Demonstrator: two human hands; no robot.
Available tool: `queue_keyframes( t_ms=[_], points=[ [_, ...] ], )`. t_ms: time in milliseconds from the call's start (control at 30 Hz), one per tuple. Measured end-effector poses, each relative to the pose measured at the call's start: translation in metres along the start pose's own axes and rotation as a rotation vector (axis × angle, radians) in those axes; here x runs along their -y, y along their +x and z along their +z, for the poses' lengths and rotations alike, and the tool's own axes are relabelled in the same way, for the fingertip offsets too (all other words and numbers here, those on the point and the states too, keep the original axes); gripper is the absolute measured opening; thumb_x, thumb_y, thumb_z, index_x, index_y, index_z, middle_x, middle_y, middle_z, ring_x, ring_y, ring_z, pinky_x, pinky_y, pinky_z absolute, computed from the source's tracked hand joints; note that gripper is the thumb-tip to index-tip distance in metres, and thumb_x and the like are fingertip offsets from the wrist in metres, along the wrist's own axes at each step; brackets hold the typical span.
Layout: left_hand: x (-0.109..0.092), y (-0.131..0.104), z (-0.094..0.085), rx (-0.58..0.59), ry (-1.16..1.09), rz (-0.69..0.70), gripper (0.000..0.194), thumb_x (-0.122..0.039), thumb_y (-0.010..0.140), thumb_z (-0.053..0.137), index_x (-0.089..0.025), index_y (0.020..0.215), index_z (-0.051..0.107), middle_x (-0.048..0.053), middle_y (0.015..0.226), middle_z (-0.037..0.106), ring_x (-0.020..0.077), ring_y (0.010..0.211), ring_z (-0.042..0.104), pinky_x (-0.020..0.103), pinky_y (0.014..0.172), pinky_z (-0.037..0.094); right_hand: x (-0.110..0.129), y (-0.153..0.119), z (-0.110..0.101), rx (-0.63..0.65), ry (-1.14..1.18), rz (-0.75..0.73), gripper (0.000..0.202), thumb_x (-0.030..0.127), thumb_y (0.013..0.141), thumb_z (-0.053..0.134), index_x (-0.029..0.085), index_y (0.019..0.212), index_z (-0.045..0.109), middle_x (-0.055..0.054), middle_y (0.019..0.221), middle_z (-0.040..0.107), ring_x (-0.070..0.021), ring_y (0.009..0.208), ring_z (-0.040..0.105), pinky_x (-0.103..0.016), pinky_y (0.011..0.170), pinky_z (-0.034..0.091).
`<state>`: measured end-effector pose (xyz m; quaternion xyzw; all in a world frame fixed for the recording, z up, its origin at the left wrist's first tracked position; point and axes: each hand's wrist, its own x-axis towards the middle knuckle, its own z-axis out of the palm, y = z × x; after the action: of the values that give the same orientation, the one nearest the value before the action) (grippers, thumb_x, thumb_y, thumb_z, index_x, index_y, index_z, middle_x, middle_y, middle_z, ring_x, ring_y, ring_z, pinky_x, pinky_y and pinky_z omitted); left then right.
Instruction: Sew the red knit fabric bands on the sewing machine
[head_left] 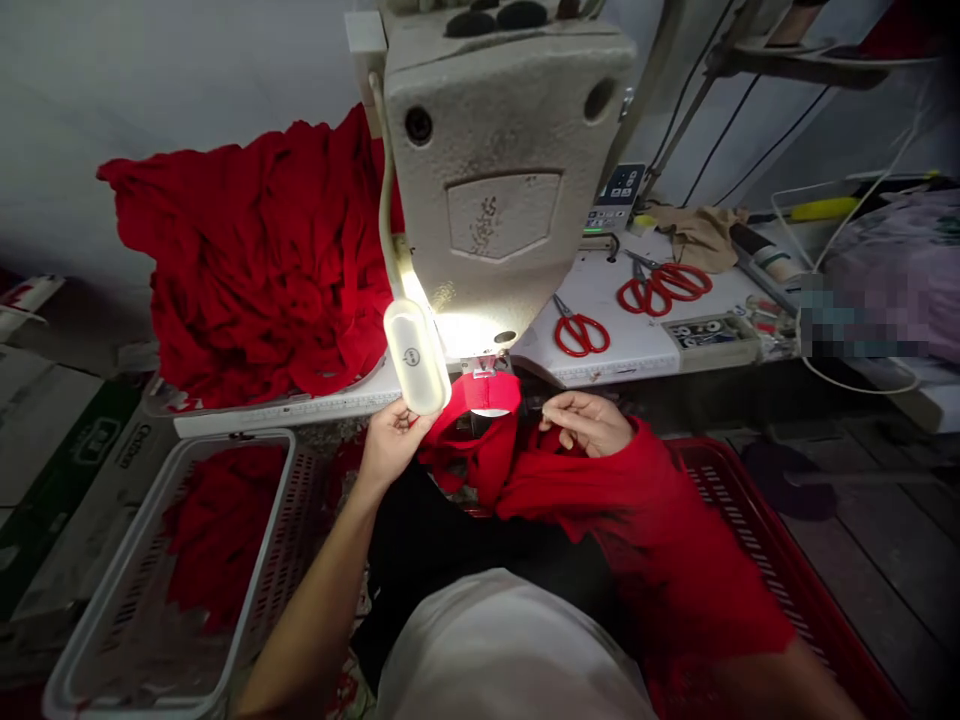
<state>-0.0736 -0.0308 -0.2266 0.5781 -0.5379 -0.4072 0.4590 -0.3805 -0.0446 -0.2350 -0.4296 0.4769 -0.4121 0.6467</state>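
Under the needle of a sewing machine (506, 130) lies a loop of red fabric (491, 393), lit by an oval white lamp (418, 362). My left hand (391, 442) is closed in a pinch at the left edge of this cloth, just below the lamp, which partly covers the fingertips. To the right of the loop, my right hand (589, 422) has thumb and fingers drawn together; whatever is between them is too small to make out. A red garment (637, 520) is draped over my right forearm and runs to the loop at the needle.
A large red fabric pile (262, 260) sits left of the machine. Red-handled scissors (581, 333) and several metal parts in a small tray (709, 340) lie on the right. Below stand a white basket (281, 470) holding red cloth and a red basket (750, 500).
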Motion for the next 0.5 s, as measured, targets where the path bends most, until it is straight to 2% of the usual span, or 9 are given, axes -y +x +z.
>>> queue_keyframes(
  t_ms=[100, 200, 267, 333, 400, 433, 500],
  points=[
    [-0.003, -0.018, -0.009, 0.069, -0.074, -0.062, 0.033, -0.045, 0.084, 0.076, -0.015, 0.075, 0.065, -0.005, 0.055, 0.051, 0.0071, 0.048, 0.042, 0.019, 0.048, 0.035, -0.011, -0.010, 0.020, 0.182, 0.027, 0.073, 0.044, 0.053, 0.067, 0.090, 0.014, 0.080, 0.075, -0.010, 0.070, 0.076, -0.0163, 0.057, 0.068, -0.023, 0.045, 0.049],
    [-0.015, -0.032, -0.001, 0.129, -0.108, -0.077, 0.031, -0.044, 0.086, 0.074, -0.015, 0.078, 0.069, -0.003, 0.056, 0.056, 0.0077, 0.046, 0.043, 0.020, 0.045, 0.033, -0.031, -0.011, 0.059, 0.302, 0.066, 0.096, 0.046, 0.055, 0.072, 0.087, 0.014, 0.090, 0.078, -0.013, 0.090, 0.080, -0.0244, 0.085, 0.076, -0.031, 0.066, 0.062],
    [-0.022, -0.034, 0.008, 0.146, -0.079, -0.021, 0.030, -0.042, 0.088, 0.072, -0.014, 0.078, 0.071, 0.001, 0.061, 0.062, 0.0098, 0.050, 0.049, 0.021, 0.048, 0.038, -0.049, -0.003, 0.086, 0.298, 0.136, 0.076, 0.048, 0.060, 0.074, 0.084, 0.018, 0.096, 0.078, -0.010, 0.097, 0.079, -0.0258, 0.095, 0.076, -0.040, 0.085, 0.062],
    [-0.025, -0.030, 0.013, 0.048, -0.017, 0.041, 0.027, -0.039, 0.090, 0.070, -0.014, 0.082, 0.074, 0.003, 0.070, 0.068, 0.0099, 0.051, 0.051, 0.021, 0.049, 0.039, -0.064, 0.008, 0.108, 0.295, 0.225, 0.044, 0.053, 0.064, 0.074, 0.082, 0.022, 0.104, 0.076, -0.010, 0.100, 0.079, -0.0268, 0.097, 0.075, -0.043, 0.093, 0.060],
    [-0.025, -0.021, 0.014, -0.104, 0.013, 0.094, 0.023, -0.036, 0.093, 0.066, -0.014, 0.092, 0.074, 0.005, 0.081, 0.072, 0.0110, 0.056, 0.057, 0.021, 0.051, 0.042, -0.072, 0.020, 0.121, 0.317, 0.253, 0.003, 0.054, 0.068, 0.074, 0.080, 0.022, 0.104, 0.074, -0.010, 0.089, 0.078, -0.0275, 0.087, 0.076, -0.043, 0.086, 0.061],
    [-0.026, -0.016, 0.012, -0.161, 0.006, 0.117, 0.021, -0.034, 0.094, 0.065, -0.015, 0.096, 0.073, 0.006, 0.086, 0.073, 0.0127, 0.062, 0.061, 0.021, 0.054, 0.045, -0.071, 0.024, 0.124, 0.343, 0.250, -0.014, 0.053, 0.069, 0.074, 0.078, 0.022, 0.098, 0.074, -0.009, 0.077, 0.077, -0.0273, 0.076, 0.076, -0.041, 0.076, 0.062],
    [-0.026, -0.006, 0.006, -0.184, -0.033, 0.145, 0.019, -0.031, 0.095, 0.063, -0.015, 0.102, 0.071, 0.008, 0.092, 0.074, 0.0171, 0.077, 0.070, 0.023, 0.065, 0.052, -0.062, 0.027, 0.123, 0.471, 0.151, -0.062, 0.054, 0.074, 0.072, 0.075, 0.021, 0.081, 0.071, -0.005, 0.053, 0.066, -0.0248, 0.051, 0.068, -0.037, 0.053, 0.058]
  ],
)
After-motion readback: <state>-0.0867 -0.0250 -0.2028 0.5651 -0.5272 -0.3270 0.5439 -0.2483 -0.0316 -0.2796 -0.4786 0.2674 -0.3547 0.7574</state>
